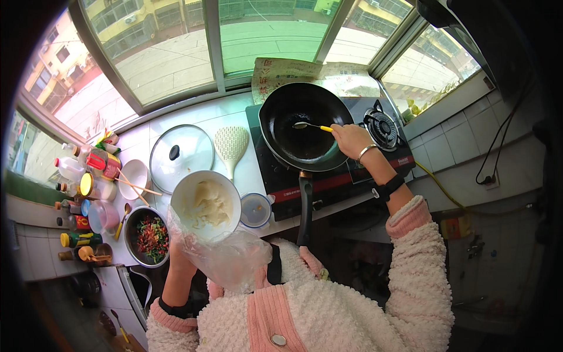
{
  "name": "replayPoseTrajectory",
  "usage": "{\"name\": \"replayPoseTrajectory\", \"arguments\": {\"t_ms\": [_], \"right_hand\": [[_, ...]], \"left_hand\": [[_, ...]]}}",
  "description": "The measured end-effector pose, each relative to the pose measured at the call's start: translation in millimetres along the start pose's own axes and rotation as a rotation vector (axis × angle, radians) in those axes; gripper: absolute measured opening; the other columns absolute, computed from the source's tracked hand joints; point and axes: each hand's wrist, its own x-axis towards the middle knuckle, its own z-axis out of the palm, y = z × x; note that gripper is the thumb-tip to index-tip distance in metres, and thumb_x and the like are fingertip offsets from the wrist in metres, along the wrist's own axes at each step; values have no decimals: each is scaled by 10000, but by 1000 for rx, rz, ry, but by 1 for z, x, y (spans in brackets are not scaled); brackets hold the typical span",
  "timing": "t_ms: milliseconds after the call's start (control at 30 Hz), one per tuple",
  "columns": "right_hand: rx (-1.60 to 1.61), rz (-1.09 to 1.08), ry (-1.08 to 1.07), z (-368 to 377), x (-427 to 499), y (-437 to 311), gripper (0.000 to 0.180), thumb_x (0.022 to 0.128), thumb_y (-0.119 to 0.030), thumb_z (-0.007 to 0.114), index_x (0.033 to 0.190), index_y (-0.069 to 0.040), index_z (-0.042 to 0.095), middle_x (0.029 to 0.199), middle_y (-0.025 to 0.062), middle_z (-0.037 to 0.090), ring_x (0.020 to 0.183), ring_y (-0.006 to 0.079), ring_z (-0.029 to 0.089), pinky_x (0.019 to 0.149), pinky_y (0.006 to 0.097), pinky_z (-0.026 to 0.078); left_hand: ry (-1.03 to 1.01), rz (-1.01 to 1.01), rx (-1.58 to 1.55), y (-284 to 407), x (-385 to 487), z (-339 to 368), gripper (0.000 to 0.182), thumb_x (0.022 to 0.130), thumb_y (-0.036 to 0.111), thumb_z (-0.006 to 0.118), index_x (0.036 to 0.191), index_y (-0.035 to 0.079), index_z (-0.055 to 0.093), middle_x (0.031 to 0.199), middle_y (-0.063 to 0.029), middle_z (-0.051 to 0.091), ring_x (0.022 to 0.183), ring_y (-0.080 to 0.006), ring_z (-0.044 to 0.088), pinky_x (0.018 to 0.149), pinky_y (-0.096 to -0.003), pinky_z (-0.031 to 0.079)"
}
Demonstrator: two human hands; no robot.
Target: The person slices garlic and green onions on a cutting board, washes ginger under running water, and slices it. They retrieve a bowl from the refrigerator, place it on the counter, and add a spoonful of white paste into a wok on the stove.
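My right hand (353, 140) grips the yellow handle of a metal spoon (301, 125), whose bowl is over the inside of a black wok (288, 108). The wok sits on the left burner of a gas stove, and its dark inside looks wet. With my left hand (179, 251) I hold a white bowl (237, 210) with pale, thick batter or dough (211, 204) in it. A clear plastic bag (228, 259) hangs from that hand and covers part of it. Left of the bowl stands a metal bowl (128, 237) of chopped red and green vegetables.
A glass lid (193, 141), a pale slotted spatula (231, 143) and a lidded round container (256, 210) lie on the counter. Chopsticks (138, 187) rest by a white bowl (127, 169). Several bottles and jars stand far left. The right burner (382, 127) has no pan; windows line the back.
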Motion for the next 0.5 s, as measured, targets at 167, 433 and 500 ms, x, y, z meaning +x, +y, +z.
{"name": "replayPoseTrajectory", "arguments": {"t_ms": [167, 433, 500], "right_hand": [[10, 13, -19, 0, -1, -1, 240, 950, -277, 442, 964, -105, 608, 759, 144, 660, 749, 352, 643, 662, 467, 508], [47, -38, -41, -4, -1, 2, 209, 939, -247, 470, 956, -88, 605, 742, 155, 648, 741, 363, 636, 655, 481, 498], [110, -71, -27, -3, -2, 1, 204, 939, -238, 475, 953, -78, 599, 732, 161, 640, 730, 369, 632, 648, 485, 493]], "left_hand": [[-44, 16, -29, -1, 2, -5, 443, 985, 388, 417, 1318, 97, 447, 1162, -79, 578, 1031, -250, 574, 861, -401, 494], [-48, 11, 22, -1, 0, -8, 512, 963, 445, 442, 1337, 95, 428, 1179, -86, 571, 1049, -265, 569, 867, -410, 490], [-37, 7, 33, -1, 0, -8, 518, 961, 451, 445, 1336, 94, 428, 1174, -86, 572, 1046, -265, 568, 868, -409, 489]]}}
